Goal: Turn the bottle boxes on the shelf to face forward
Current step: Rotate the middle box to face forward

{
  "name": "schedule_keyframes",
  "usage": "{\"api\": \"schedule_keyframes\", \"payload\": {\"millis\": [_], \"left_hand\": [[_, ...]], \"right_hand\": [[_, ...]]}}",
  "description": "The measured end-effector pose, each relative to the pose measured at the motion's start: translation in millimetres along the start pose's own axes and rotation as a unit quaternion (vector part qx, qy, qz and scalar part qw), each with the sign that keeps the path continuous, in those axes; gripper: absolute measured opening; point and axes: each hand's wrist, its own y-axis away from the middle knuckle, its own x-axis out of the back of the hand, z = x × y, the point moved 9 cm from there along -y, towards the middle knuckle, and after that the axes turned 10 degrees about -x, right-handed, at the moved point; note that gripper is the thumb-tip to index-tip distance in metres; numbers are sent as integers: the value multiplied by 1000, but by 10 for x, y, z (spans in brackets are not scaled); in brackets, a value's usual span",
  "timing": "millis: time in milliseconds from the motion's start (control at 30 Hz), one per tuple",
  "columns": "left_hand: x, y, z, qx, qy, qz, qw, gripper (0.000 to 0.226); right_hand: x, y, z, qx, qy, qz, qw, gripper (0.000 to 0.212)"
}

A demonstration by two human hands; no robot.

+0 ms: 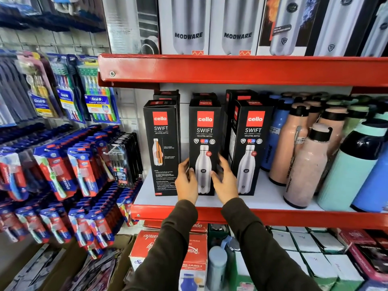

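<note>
Three black Cello Swift bottle boxes stand in a front row on the white shelf [262,198]. The middle box [204,131] shows its front with a steel bottle picture. My left hand [185,181] presses its lower left side and my right hand [225,179] its lower right side, fingers curled around the edges. The right box [253,135] also shows its front. The left box [161,143] shows a side panel with small text and a cutaway bottle. More black boxes stand behind them, mostly hidden.
Loose pink, blue and mint bottles [304,164] crowd the shelf's right part. A red shelf lip [231,70] hangs overhead with Modware boxes [189,26] above. Toothbrush packs [84,164] hang on the left. Boxes and bottles fill the shelf below [189,253].
</note>
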Motion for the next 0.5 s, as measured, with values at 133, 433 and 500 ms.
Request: {"api": "schedule_keyframes", "payload": {"millis": [133,433,500], "left_hand": [[14,63,58,-20,8,9,1000,38],[647,188,415,-138,33,140,980,24],[824,149,493,-166,16,164,972,24]], "right_hand": [[116,83,-12,16,-24,67,997,48],[66,429,-478,105,-95,132,981,23],[-145,439,-556,97,-105,89,986,24]]}}
